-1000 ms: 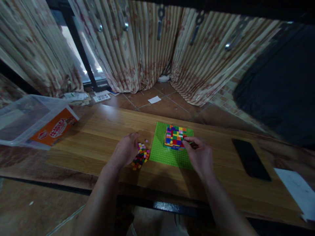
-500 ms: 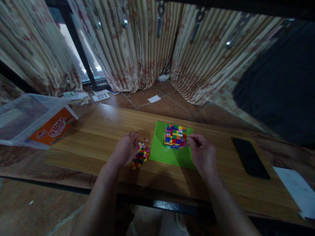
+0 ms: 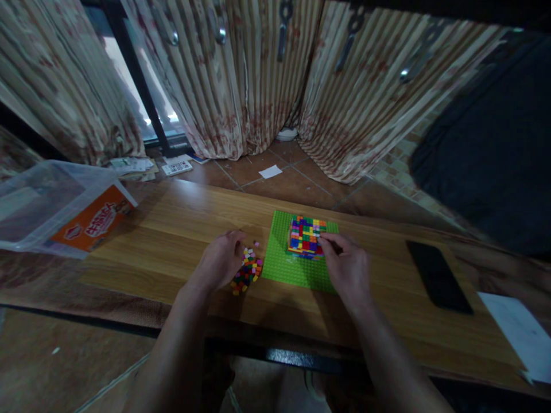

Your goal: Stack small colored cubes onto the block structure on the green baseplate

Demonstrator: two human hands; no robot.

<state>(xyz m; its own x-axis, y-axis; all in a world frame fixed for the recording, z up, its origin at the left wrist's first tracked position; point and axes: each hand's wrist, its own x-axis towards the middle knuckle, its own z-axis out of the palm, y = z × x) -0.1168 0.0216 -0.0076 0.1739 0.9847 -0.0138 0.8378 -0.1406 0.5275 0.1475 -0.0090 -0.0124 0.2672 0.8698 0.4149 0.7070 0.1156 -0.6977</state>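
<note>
On a green baseplate (image 3: 279, 269) sits a square block of small toy bricks (image 3: 305, 236) in many colours, several layers high. My right hand (image 3: 346, 264) is at the block's right side, thumb and forefinger pinched together at its top edge. Whatever is between those fingertips is too small to make out. Left of the baseplate lies a loose pile of tiny coloured bricks (image 3: 247, 272). My left hand (image 3: 220, 258) rests beside the pile's upper left with its fingers curled inward. The fingertips are partly hidden, so anything in them cannot be made out.
A clear plastic bin (image 3: 55, 201) with an orange label stands at the wooden table's (image 3: 172, 229) left end. To the right lie a black phone-like slab (image 3: 438, 276) and a white sheet of paper (image 3: 516, 332). Striped curtains (image 3: 258, 86) hang beyond the table.
My right hand has moved left, from beside the block to over its right top edge. My left hand has hardly moved.
</note>
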